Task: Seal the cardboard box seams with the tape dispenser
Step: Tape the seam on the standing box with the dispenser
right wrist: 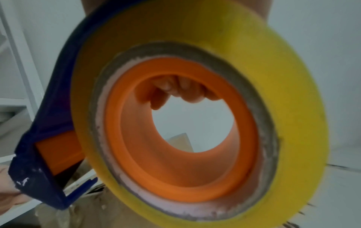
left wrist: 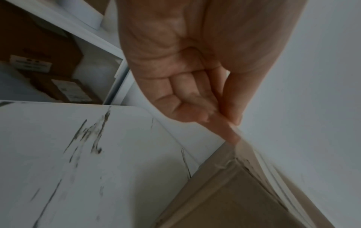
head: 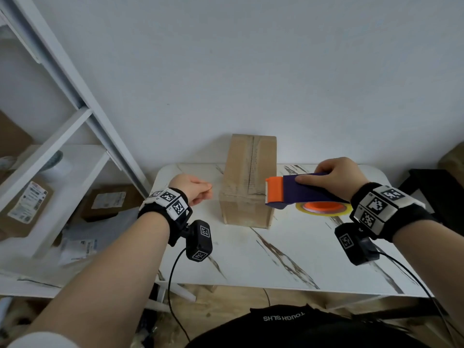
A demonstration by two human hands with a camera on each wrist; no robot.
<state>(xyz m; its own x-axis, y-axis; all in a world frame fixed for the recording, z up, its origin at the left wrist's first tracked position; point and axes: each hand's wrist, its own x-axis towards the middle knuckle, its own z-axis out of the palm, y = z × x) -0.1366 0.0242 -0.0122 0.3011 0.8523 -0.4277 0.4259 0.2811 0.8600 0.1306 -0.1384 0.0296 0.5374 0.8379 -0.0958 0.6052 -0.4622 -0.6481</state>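
Note:
A tall cardboard box (head: 248,182) stands on the white marble-pattern table (head: 288,259), its top seam running away from me. My right hand (head: 334,175) grips a purple and orange tape dispenser (head: 301,190) holding a yellow tape roll (right wrist: 293,108). The dispenser's orange mouth hovers over the box's near right top corner. My fingers (right wrist: 181,91) show through the roll's orange core. My left hand (head: 209,190) hangs just left of the box's near top edge. Thumb and forefinger (left wrist: 232,134) pinch together on what looks like a thin clear tape strip (left wrist: 273,174) running along the box edge.
A white shelf unit (head: 82,116) with several labelled parcels (head: 27,204) stands to the left of the table. The wall is close behind the box. A dark object (head: 431,189) sits past the table's right end. Wrist camera cables hang over the near table edge.

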